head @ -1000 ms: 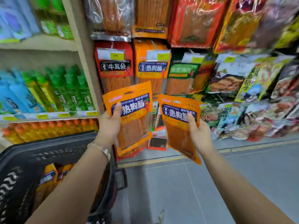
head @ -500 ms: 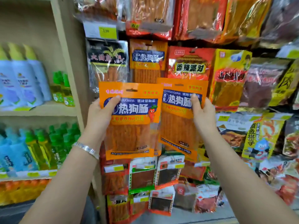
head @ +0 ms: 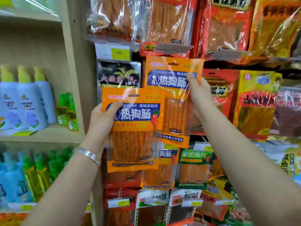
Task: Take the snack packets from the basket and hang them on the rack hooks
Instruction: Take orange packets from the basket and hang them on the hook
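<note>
Right hand [head: 197, 93] grip: thumb across the front, fingers behind, pinching the upper packet [head: 171, 101] at its right edge, about label height. That packet is upright with its long axis vertical. Its hang slot [head: 173, 63] is at the top, above and left of the thumb, so the coming move likely turns on getting that slot onto a hook. No hook shows; it is hidden behind the packets.

Left hand [head: 102, 118] grip: same pinch, thumb on the front, holding the lower packet [head: 135, 128] at its left edge. This one is also upright with its slot on top. It sits lower and nearer the camera, and overlaps the upper packet's bottom-left corner. The right hand looks nearer the rack [head: 211, 62], so it probably hangs first.

Surface: glossy film, which should flex and may slip.

Room is tight:
- Hanging packets crowd every side.
- A black packet [head: 118, 75] is just left.
- A price tag [head: 120, 53] is above it.
- More of the same orange packets hang below.

There is a bracelet [head: 88, 154] on the left wrist. A shelf [head: 40, 134] of bottles [head: 27, 103] is further left. The basket is out of frame.
</note>
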Motion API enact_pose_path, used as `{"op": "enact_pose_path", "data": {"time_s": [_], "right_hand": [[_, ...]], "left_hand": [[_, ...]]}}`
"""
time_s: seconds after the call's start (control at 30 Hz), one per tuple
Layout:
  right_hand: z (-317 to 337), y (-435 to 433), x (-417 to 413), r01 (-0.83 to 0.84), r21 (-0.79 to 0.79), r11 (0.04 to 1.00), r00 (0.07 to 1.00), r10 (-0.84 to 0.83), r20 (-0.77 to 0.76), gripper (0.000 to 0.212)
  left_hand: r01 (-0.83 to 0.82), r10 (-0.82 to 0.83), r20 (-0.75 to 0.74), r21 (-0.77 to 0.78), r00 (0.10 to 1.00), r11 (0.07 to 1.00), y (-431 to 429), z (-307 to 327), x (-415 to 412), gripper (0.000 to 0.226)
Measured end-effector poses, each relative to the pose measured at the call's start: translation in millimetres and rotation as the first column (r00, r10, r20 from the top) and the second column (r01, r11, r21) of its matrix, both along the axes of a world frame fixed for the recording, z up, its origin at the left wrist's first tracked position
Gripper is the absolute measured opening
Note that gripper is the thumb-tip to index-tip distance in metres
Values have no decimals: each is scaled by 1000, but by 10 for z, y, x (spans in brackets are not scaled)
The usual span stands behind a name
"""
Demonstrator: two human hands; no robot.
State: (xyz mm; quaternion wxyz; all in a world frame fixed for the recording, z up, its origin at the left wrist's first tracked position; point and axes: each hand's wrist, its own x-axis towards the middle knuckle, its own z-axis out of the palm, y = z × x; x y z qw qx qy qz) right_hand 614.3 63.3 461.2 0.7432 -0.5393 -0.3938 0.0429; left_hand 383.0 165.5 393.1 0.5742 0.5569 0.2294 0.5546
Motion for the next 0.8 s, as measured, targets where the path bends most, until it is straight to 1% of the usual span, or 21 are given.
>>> {"op": "enact_pose_path", "data": {"time_s": [0.1,0.13,0.2,0.23,0.33,0.43,0.53,0.6,0.63,0.7,0.77,0.8], "right_hand": [[56,152,44,-12,-35,999,997,9,-71,44],[61,191,71,-23,-36,999,997,20,-75,43],[56,240,89,-36,-29,999,997,34,-68,24],[58,259,89,-37,-30,999,997,34,-71,19],[77,321,144,-40,-55,998,997,36,-73,21],[112,371,193,-35,-74,997,998,32,-45,18],[126,451,259,-1,-91,996,1000,3,15,23],[150,515,272,77,-116,990,995,-68,77,26],[166,549,278,112,-150,982,987,-93,130,28],[204,607,297,137,-258,956,969,-76,233,34],[215,642,311,169,-378,910,943,-37,331,42],[204,651,323,222,-425,878,919,-44,391,44]], "left_hand": [[28,-28,-15,-2,999,1000,72,34,75,15],[28,-28,-18,-7,999,1000,92,43,104,15],[24,-24,-19,-8,1000,1000,109,56,159,14],[26,-26,-14,1,1000,1000,109,60,185,14],[36,-35,-9,23,999,999,112,73,240,14],[42,-42,-9,25,999,999,130,71,277,16],[40,-40,1,19,999,999,162,80,311,15],[32,-32,8,22,999,999,186,93,337,15],[32,-33,13,26,999,999,197,102,353,15],[39,-40,20,26,999,999,213,116,377,14],[47,-48,18,27,999,999,227,121,403,15],[48,-49,17,29,999,998,237,121,415,16]]}}
